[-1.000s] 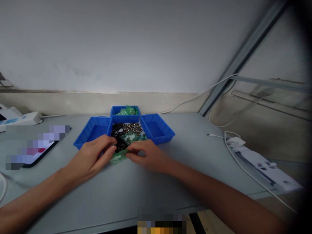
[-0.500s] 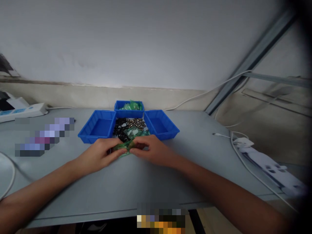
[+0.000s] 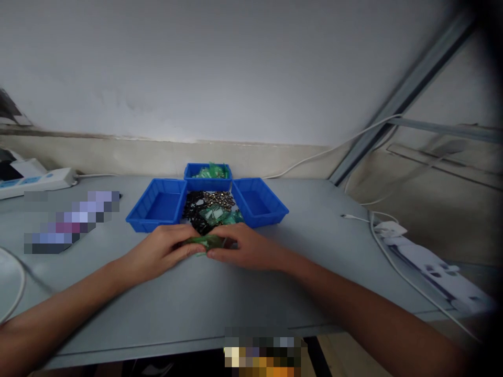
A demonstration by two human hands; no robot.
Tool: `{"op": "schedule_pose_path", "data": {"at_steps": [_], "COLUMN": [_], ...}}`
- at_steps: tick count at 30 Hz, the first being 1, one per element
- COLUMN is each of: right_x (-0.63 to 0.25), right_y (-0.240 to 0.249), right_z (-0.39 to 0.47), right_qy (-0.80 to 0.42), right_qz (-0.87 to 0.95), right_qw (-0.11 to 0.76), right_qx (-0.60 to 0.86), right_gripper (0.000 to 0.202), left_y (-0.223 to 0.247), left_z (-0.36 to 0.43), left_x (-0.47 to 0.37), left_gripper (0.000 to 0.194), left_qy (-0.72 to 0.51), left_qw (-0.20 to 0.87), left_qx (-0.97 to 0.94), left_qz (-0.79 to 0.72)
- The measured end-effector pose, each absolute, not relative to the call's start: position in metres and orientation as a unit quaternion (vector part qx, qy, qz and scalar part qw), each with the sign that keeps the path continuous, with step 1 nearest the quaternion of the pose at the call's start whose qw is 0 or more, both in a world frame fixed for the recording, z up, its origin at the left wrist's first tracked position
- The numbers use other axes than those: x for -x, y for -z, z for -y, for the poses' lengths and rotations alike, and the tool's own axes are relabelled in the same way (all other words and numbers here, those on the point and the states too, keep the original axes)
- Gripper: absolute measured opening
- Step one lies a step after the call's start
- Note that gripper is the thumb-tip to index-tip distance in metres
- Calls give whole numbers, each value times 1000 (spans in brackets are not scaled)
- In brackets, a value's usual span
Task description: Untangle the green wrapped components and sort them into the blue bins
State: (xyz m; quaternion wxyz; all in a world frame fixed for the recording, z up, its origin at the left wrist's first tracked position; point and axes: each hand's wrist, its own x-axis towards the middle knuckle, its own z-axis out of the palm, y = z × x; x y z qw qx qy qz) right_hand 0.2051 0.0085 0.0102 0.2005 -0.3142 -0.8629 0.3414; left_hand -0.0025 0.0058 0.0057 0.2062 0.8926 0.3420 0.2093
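Observation:
Between my fingertips is a small green plastic bag [image 3: 210,241], pinched from both sides just above the table. My left hand [image 3: 170,248] grips its left part with thumb and fingers. On the other side my right hand [image 3: 242,246] pinches it the same way; what the bag contains is too small to make out. Right behind my hands lie a heap of small black parts [image 3: 193,209], a heap of shiny metal pieces [image 3: 220,199] and more green bags [image 3: 215,214].
Two blue bins, the left one [image 3: 135,219] and the right one [image 3: 277,212], flank the heaps. A smaller blue bin [image 3: 207,183] behind holds green bags. Power strips lie at the left [image 3: 58,178] and right [image 3: 436,267], with white cables. A blurred-out object [image 3: 74,222] rests at left.
Both hands stay on the green bag, which now looks more spread between the fingertips. The fingers have shifted slightly; the bins have not moved on the table.

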Motion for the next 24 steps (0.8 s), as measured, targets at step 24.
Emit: {"op": "schedule_pose_path", "data": {"at_steps": [24], "right_x": [-206], "right_y": [-8], "right_z": [-7], "right_qy": [-345], "right_qz": [852], "right_qw": [203], "right_qx": [338], "right_gripper": [20], "left_y": [-17], "left_z": [2], "left_x": [-3], "left_gripper": [23], "left_qy": [-172], "left_qw": [241], "left_qx": [-880], "left_qz": [-371]}}
